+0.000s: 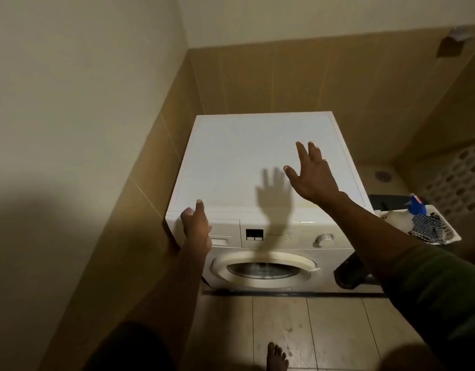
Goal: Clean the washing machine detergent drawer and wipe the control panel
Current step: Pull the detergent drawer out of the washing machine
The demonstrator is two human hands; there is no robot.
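Your left hand (196, 227) hangs at the front left corner of the washing machine (257, 156), fingers loosely extended and holding nothing, its palm in front of the left part of the detergent drawer (227, 227); whether it actually touches the fascia cannot be told from this angle. Your right hand (311, 175) is spread wide and empty over the right half of the lid, and its shadow, thrown aside onto the lid and down the front, suggests it is lifted clear of the surface. You look to be at the very start: the drawer is shut and flush at the left end of the front edge, and nothing seems to have been wiped yet. The next move likely calls for curling your left fingers into the recessed grip (220, 241) low on the drawer front and drawing it straight out, steadying the lid with your right hand if the machine shifts. You will also need something to clean with; a striped cloth (426, 230) and a blue spray bottle (416, 206) lie in the white basket (449, 227) just beside the machine's right side, well apart from either hand. The drawer front is plain white; any residue on it is too small to make out. The control panel (284, 235) runs rightward from it, with a dark display (254, 234) beside the drawer and a round dial (324, 240) near the front right corner
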